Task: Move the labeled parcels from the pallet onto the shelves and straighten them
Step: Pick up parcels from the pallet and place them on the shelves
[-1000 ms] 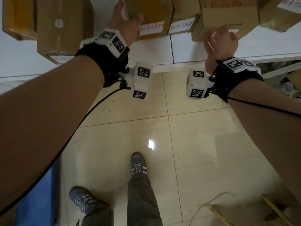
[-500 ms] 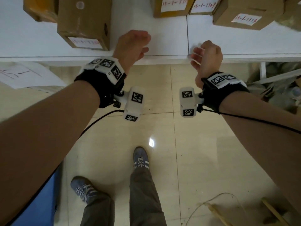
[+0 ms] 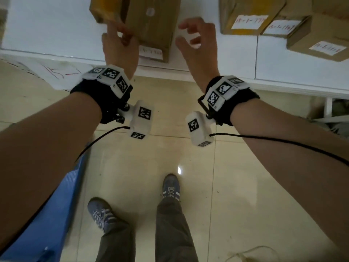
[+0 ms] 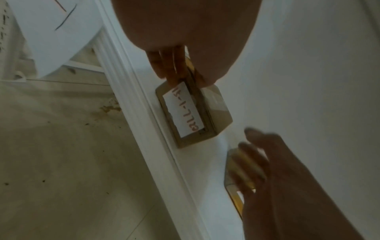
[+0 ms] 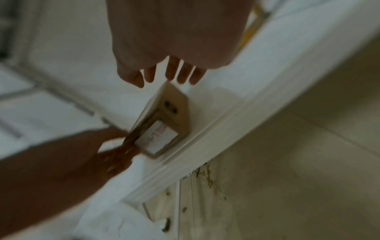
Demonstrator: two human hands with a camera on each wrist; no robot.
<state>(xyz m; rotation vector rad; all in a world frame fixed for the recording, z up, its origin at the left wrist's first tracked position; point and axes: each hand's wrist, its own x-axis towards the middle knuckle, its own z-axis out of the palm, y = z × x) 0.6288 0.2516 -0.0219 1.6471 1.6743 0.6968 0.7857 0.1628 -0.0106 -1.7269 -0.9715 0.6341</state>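
A brown cardboard parcel (image 3: 153, 21) with a white handwritten label stands on the white shelf (image 3: 47, 25), close to its front edge. My left hand (image 3: 117, 42) holds the parcel's left edge, thumb over the top and fingers down the side; the left wrist view shows its fingers (image 4: 164, 65) reaching the label on the parcel (image 4: 213, 105). My right hand (image 3: 196, 46) hovers just right of the parcel with fingers spread, touching nothing. From the right wrist, its fingers (image 5: 174, 73) hang above the parcel (image 5: 174, 110) and the left hand (image 5: 92, 154) is at the parcel's left.
Three more labeled parcels (image 3: 243, 14) sit further right on the shelf, and a yellowish one (image 3: 105, 8) is behind the held parcel. A paper sheet (image 3: 52, 72) hangs below the shelf's left part. A blue surface (image 3: 47, 214) lies low on the left, above tiled floor.
Both hands left the right-hand parcels, dropped back to the shelf edge, then reached left. The left hand has taken hold of the left parcel; the right hand has opened beside it.
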